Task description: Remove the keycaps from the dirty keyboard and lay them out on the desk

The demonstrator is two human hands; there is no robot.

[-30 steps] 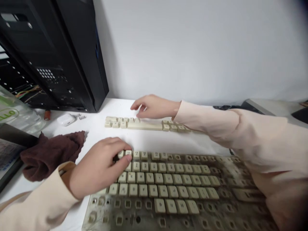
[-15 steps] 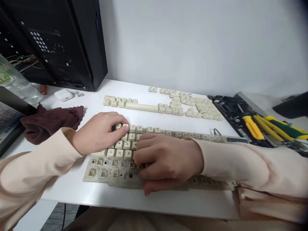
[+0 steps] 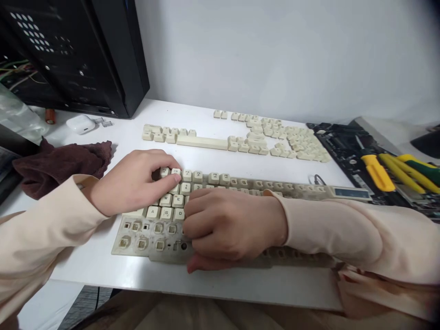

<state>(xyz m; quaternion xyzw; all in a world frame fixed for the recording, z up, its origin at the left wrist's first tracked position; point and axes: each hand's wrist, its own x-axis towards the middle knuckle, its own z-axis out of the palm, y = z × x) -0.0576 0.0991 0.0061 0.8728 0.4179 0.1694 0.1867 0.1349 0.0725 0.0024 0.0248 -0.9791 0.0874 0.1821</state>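
Note:
An old, grimy beige keyboard [image 3: 151, 238] lies on the white desk [image 3: 85, 259], with its bare lower rows missing their keycaps. My left hand [image 3: 132, 183] is curled over the keycaps at the keyboard's upper left, fingertips on them. Whether it grips one, I cannot tell. My right hand [image 3: 230, 224] covers the middle of the keyboard, fingers on the keys and thumb near its front edge. Loose cream keycaps [image 3: 271, 137] and a long space bar [image 3: 202, 143] lie in rows beyond the keyboard.
A brown cloth [image 3: 65, 165] lies left of my left hand, near a white earbud case [image 3: 80, 123]. A black PC tower [image 3: 75, 55] stands at the back left. A black circuit board [image 3: 343, 146] and yellow-handled tools [image 3: 378, 172] lie at the right.
My right hand has moved from beside the loose keycaps onto the keyboard. The view has risen and shifted, showing more keycaps and the tools. Little differs in the last half second.

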